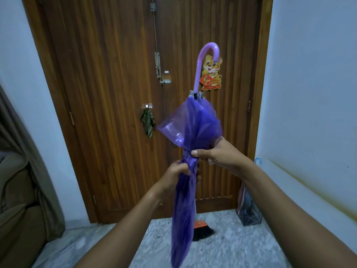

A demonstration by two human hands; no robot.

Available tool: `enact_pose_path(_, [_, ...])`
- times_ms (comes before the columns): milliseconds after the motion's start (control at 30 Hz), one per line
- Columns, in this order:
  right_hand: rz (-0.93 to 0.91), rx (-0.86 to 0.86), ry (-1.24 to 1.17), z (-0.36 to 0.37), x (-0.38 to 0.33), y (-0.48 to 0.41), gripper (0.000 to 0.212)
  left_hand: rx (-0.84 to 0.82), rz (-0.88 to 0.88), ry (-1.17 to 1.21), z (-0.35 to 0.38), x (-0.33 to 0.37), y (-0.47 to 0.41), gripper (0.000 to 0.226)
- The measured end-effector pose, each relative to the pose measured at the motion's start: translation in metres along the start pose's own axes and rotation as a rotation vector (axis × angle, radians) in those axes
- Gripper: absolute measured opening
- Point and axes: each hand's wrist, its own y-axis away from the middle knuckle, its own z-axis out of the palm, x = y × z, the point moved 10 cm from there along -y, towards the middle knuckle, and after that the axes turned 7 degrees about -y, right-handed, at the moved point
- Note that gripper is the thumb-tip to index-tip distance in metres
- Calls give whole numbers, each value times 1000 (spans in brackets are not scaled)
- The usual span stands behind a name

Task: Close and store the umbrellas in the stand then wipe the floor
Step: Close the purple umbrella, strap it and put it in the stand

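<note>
Your left hand (179,170) and right hand (218,154) clench the purple umbrella (195,122); slacken those fingers (183,167) and the canopy above could billow open.

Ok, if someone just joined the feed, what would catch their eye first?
The purple umbrella, held handle-up mid-frame, its canopy gathered where the left hand and right hand grip it. Behind it is a brown wooden door with a bright tiger sticker. Low right, a wire stand sits against the wall, a broom head on the floor nearby.
</note>
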Motion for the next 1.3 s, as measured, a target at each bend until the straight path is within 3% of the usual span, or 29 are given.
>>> enact_pose_path(100, [-37,170,33,-5,3,-6,31,354,88,-315,-22,-5,-1,52])
enact_pose_path(167, [-44,166,81,5,4,-9,29,544,76,-329,-33,-5,3,40])
enact_pose_path(233, [-33,109,135,12,1,-9,27,588,46,-282,-38,-2,6,23])
enact_pose_path(500, [75,-15,-120,8,17,2,20,257,-97,45,-24,3,12,23])
enact_pose_path(667, [102,-206,-321,22,26,5,35,-322,-225,285,31,1,24,14])
enact_pose_path(767, [81,-207,-475,24,26,4,46,-468,-232,296,46,10,27,21])
enact_pose_path(833, [17,-163,-405,20,20,1,27,-392,-253,215,37,7,22,31])
enact_pose_path(900, [-40,-67,-248,11,12,-1,12,-154,-198,27,10,2,10,36])
enact_pose_path(1000, [-46,52,-147,2,11,-3,18,157,-3,-382,-12,10,3,64])
enact_pose_path(1033, [-39,54,-138,4,9,-3,23,252,40,-417,-14,12,4,64])
enact_pose_path(1133, [-47,14,-99,12,3,-4,25,497,76,-363,-28,14,7,31])
enact_pose_path(1233, [-55,9,-42,4,0,-1,13,480,-11,-334,-34,17,7,18])
enact_pose_path(1300, [-64,17,-16,-4,3,1,19,440,-63,-285,-34,18,9,20])
